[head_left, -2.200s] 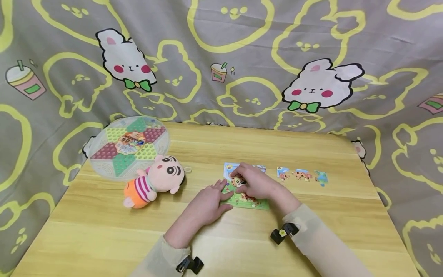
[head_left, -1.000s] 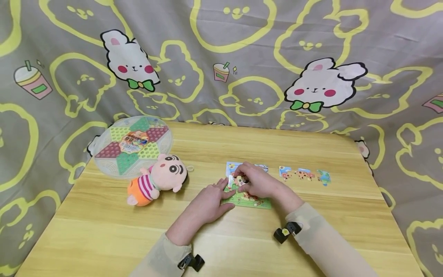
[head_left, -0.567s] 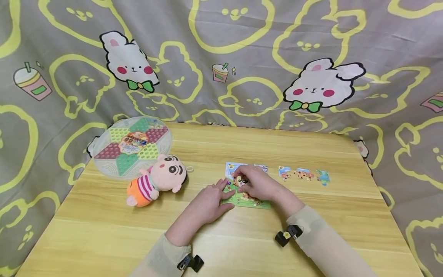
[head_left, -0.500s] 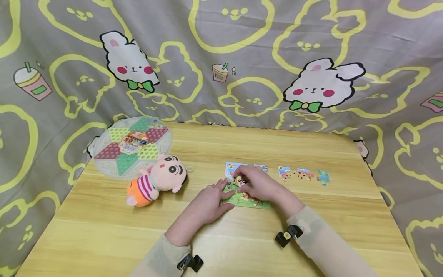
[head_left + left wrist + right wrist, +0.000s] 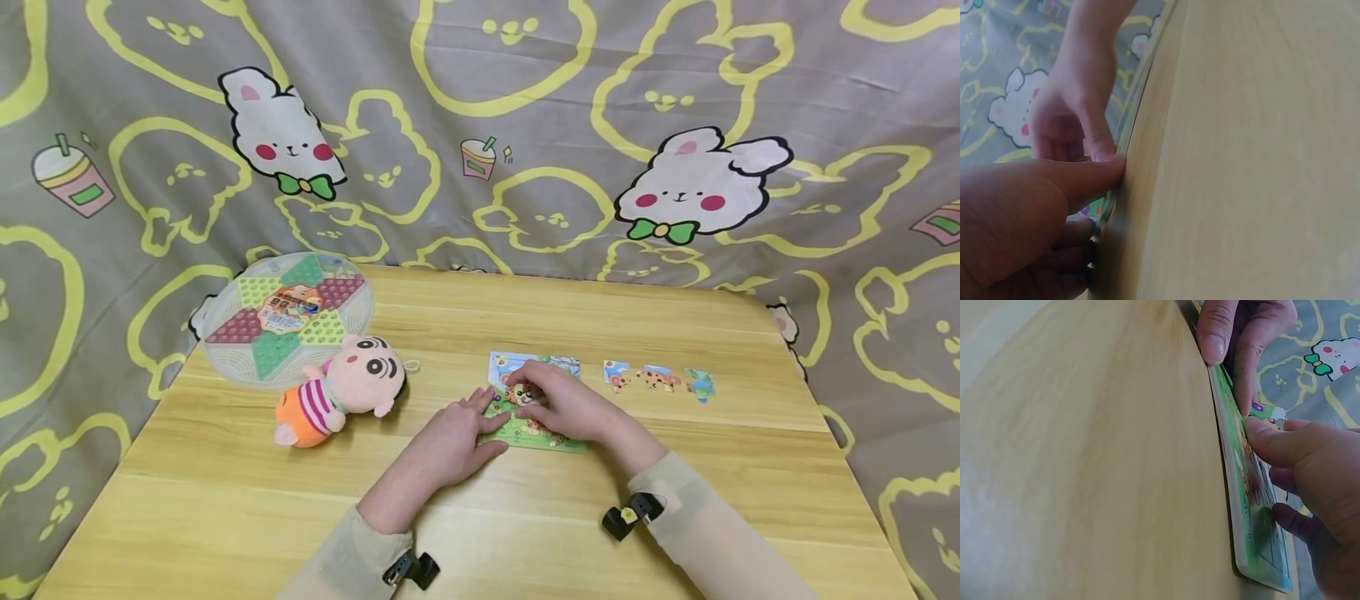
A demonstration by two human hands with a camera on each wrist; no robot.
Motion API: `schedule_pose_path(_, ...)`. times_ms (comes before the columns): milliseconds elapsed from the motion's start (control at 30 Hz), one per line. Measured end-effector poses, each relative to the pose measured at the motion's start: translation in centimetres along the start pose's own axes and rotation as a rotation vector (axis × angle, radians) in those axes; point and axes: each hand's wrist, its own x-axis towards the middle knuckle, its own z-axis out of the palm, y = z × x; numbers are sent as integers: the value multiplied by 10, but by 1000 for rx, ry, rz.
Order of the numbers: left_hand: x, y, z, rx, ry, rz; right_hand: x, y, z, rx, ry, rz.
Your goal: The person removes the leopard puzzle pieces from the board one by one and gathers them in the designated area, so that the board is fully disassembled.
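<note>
A jigsaw puzzle board (image 5: 551,444) with a spotted cartoon cub on green grass lies right of the table's middle. My left hand (image 5: 452,442) rests at its left side, index finger stretched over the picture and thumb at the near corner. My right hand (image 5: 562,400) is bent over the board, its thumb and fingertips pinching a small puzzle piece (image 5: 1266,411) with a purple flower. In the right wrist view this piece stands tilted above the board's left part. Several loose puzzle pieces (image 5: 658,379) lie in a row to the right of the board.
A plush doll (image 5: 315,408) in a striped top and orange shorts lies to the left. Behind it is a round Chinese checkers board (image 5: 277,350). A patterned curtain (image 5: 555,108) hangs along the table's back and sides. Black cameras (image 5: 412,571) sit on both sleeves.
The piece under my right fingers showed a pale raised edge a second ago and now sits lower. My right wrist has dropped slightly, uncovering more of the board's top. My left hand stays put.
</note>
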Motion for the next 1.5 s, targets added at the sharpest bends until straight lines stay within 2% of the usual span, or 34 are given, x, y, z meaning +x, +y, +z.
schedule_pose_path(400, 1, 0, 0, -11, -2, -11, -4, 4, 1, -2, 2, -41)
schedule_pose_path(700, 1, -1, 0, -8, 4, -15, -2, 8, 2, 35, 2, -27)
schedule_pose_path(967, 0, -1, 1, -18, -11, -19, -1, 7, 2, 19, -8, -23)
schedule_pose_path(1500, 0, 0, 0, -10, -11, -13, 7, 4, -7, 53, -64, 6)
